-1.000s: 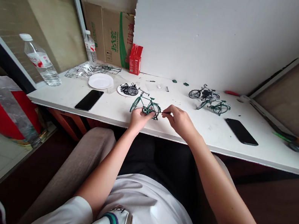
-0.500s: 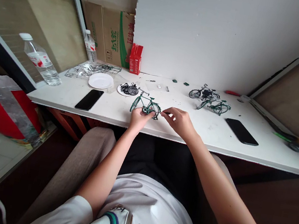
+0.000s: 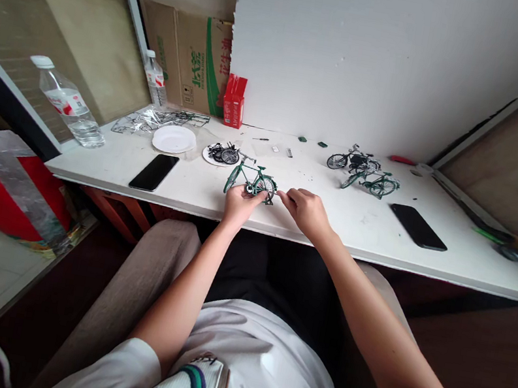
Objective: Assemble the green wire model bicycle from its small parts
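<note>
Near the table's front edge, my left hand (image 3: 241, 204) grips a small green model bicycle (image 3: 252, 179) low down by its rear wheel and pedals. The model stands upright, handlebar to the left. Just right of the rear wheel, my right hand (image 3: 306, 210) is closed, thumb and forefinger pinched at the wheel's side. A small thin piece may be in that pinch, but it is too small to name. Behind the bicycle, a small white plate (image 3: 206, 155) bears black model parts, wheels among them.
Two more model bicycles, one black (image 3: 337, 161) and one green (image 3: 381, 187), stand at the right. Phones lie on both sides, left (image 3: 154, 172) and right (image 3: 418, 227). A larger white plate (image 3: 174, 139), water bottles (image 3: 71, 104) and a red box (image 3: 234, 102) are at the left and back.
My right hand has turned over slightly, its fingers curling further in beside the rear wheel. My left hand still holds the bicycle in nearly the same spot.
</note>
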The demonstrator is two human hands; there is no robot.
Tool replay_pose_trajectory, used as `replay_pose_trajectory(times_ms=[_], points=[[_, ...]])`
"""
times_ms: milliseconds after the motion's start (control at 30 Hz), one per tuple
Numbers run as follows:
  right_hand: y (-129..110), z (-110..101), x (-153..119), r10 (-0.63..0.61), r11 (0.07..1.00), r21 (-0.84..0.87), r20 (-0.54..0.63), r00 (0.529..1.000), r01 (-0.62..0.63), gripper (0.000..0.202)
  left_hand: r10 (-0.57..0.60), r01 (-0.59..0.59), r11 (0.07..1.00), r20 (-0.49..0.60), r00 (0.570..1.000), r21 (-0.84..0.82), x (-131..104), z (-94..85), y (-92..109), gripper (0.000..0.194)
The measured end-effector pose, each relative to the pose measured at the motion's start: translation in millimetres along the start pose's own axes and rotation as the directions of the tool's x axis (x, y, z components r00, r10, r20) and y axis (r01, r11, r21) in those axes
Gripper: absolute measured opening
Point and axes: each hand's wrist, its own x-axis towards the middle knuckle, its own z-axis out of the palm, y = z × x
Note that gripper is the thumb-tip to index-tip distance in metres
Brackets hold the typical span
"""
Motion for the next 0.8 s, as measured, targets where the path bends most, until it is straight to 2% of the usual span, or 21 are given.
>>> replay_pose_trajectory(times_ms=[200, 367, 500, 800], points=[[-1, -9, 2, -0.014, 1.000, 0.014, 0.006, 1.000, 0.014, 0.049, 0.008, -0.008, 1.000, -0.001, 1.000, 0.009, 1, -1.0, -2, 0.036], [-2, -12, 3, -0.107, 0.994, 0.036, 0.018, 0.994, 0.106, 0.032, -0.003, 0.003, 1.000, -0.014, 1.000, 0.014, 1, -1.0, -3, 0.033], [-3, -16, 3, -0.138, 0.990, 0.023, 0.006, 0.990, 0.137, 0.029, -0.002, 0.002, 1.000, -0.016, 1.000, 0.013, 0, 0.2, 0, 0.035], [1, -26, 5, -0.126, 0.991, 0.035, -0.021, 0.992, 0.126, 0.029, -0.015, 0.015, 1.000, -0.003, 1.000, -0.008, -2, 1.1, 4, 0.039]])
